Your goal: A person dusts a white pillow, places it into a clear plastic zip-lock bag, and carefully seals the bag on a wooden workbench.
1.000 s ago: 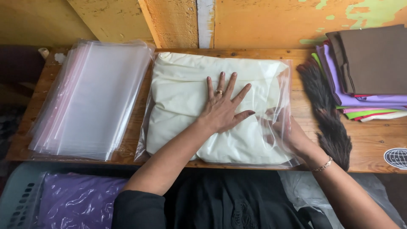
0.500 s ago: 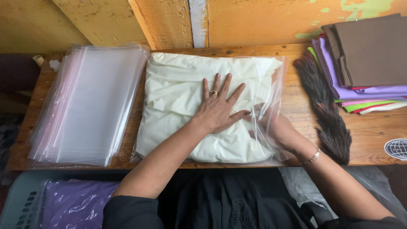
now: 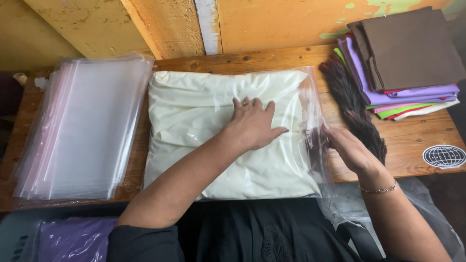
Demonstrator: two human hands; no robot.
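Note:
A folded cream cloth (image 3: 204,116) lies inside a clear plastic bag (image 3: 310,97) in the middle of the wooden table (image 3: 417,138). My left hand (image 3: 255,125) presses flat on top of the bagged cloth, fingers close together. My right hand (image 3: 347,148) is at the bag's open right edge, fingertips touching the plastic flap.
A stack of empty clear bags (image 3: 82,126) lies at the left. A dark brush (image 3: 352,106) lies right of the bag. Folded cloths in brown, purple, green and other colours (image 3: 407,58) are stacked at the back right. A round sticker (image 3: 444,156) marks the table. A purple bagged item (image 3: 73,237) sits in a bin below.
My right hand has come out of the bag's opening and now rests at its outer edge. The fingers of my left hand have drawn together on the cloth.

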